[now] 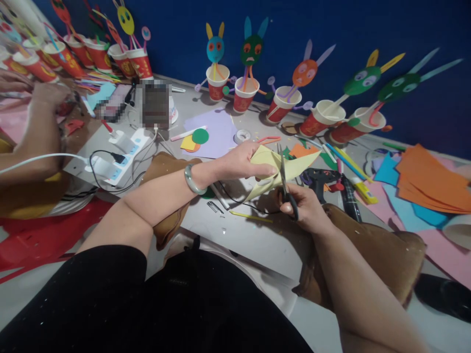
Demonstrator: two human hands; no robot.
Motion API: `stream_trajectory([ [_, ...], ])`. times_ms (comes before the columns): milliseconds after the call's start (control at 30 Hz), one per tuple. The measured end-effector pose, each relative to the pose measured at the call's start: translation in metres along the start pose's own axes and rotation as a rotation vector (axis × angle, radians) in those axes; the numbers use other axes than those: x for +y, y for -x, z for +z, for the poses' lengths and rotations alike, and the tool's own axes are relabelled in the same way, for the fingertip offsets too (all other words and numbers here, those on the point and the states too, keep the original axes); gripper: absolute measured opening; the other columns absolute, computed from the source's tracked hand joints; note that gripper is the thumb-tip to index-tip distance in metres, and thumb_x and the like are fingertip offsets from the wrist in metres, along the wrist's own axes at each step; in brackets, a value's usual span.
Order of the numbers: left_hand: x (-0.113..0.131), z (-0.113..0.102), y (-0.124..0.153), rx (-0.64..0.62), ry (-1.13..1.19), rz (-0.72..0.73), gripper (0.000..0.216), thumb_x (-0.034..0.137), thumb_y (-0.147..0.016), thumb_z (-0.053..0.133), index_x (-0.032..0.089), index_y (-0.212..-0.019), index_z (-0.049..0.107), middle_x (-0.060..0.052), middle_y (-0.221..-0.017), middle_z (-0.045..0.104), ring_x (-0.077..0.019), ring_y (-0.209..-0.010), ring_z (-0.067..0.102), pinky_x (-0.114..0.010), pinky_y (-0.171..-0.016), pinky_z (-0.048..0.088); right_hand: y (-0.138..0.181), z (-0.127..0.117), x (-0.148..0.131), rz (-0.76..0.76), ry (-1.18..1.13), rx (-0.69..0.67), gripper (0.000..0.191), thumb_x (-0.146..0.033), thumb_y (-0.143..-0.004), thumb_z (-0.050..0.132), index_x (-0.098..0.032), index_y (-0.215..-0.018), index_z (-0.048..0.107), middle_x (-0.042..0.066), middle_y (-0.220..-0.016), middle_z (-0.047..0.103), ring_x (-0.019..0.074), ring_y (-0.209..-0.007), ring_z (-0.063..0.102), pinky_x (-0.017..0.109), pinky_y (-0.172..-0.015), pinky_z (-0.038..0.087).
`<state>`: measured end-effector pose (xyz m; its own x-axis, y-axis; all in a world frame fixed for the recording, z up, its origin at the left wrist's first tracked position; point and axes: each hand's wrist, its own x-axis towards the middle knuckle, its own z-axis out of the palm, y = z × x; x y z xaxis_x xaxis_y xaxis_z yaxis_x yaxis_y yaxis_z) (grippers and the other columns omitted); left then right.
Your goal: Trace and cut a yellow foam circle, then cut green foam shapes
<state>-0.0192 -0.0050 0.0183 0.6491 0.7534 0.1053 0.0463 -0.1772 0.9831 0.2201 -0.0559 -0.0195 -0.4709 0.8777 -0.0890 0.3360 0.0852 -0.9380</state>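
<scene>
My left hand (241,162) pinches a folded sheet of pale yellow craft paper (298,164) above the grey table. A green bangle sits on that wrist. My right hand (303,208) grips black-handled scissors (285,179), whose blades point up and bite into the yellow sheet just right of my left fingers. Below the sheet, a thin yellow strip (250,216) lies on the table.
Paper cups with rabbit-faced figures (250,73) line the blue wall. Orange, blue and pink sheets (427,181) lie at right beside a black glue gun (320,179) and pens. A power strip (117,159) with cables sits left. Another person's arm (35,132) works at far left.
</scene>
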Motion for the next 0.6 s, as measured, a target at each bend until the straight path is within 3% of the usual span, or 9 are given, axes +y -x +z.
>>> stream_trajectory([
  [600, -0.0080, -0.0008, -0.0018, 0.028, 0.044, 0.009, 0.034, 0.041, -0.078, 0.076, 0.016, -0.065, 0.057, 0.001, -0.064, 0.057, -0.0093, -0.065, 0.050, -0.026, -0.070, 0.046, -0.0003, 0.0013, -0.0014, -0.008, -0.008, 0.034, 0.068, -0.081, -0.066, 0.085, -0.022, -0.060, 0.052, -0.002, -0.057, 0.049, 0.0126, -0.057, 0.039, 0.030, -0.057, 0.037],
])
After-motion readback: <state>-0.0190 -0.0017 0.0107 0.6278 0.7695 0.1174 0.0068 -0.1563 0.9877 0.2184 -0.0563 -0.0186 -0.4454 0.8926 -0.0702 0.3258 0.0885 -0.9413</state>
